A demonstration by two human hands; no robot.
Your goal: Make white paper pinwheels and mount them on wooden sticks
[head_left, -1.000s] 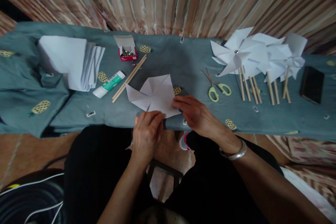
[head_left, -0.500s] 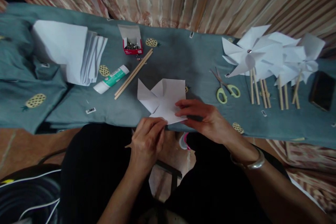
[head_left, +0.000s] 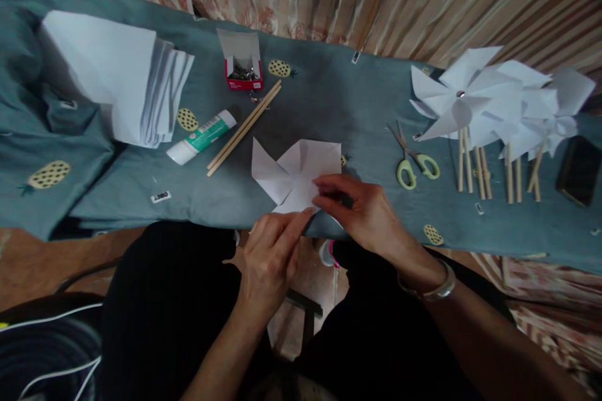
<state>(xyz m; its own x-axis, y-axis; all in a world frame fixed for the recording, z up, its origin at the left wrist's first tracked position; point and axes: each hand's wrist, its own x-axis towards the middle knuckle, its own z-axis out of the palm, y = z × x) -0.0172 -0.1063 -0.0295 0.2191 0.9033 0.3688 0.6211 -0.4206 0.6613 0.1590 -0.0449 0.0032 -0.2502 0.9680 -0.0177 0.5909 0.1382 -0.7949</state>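
A white paper pinwheel (head_left: 301,166), partly folded and without a stick, lies at the table's front edge. My left hand (head_left: 275,244) is closed at its lower edge, with the index finger stretched along the paper. From the right, my right hand (head_left: 362,213) pinches a part of the paper near its middle, thumb and fingers close together. The fingertips hide the lower right part of the pinwheel. Two wooden sticks (head_left: 244,128) lie side by side just beyond it to the left. A pair of scissors (head_left: 411,160) with green handles lies to the right.
A glue tube (head_left: 202,136) and a stack of white paper (head_left: 108,75) lie on the left. An opened red box (head_left: 243,75) holds small metal pieces. Finished pinwheels on sticks (head_left: 470,97) and a dark phone (head_left: 579,170) lie on the right. A curtain (head_left: 338,0) hangs behind.
My right fingers have moved from the paper's right corner in toward its middle, bringing that edge over. My left index finger has extended along the paper. The view has shifted slightly.
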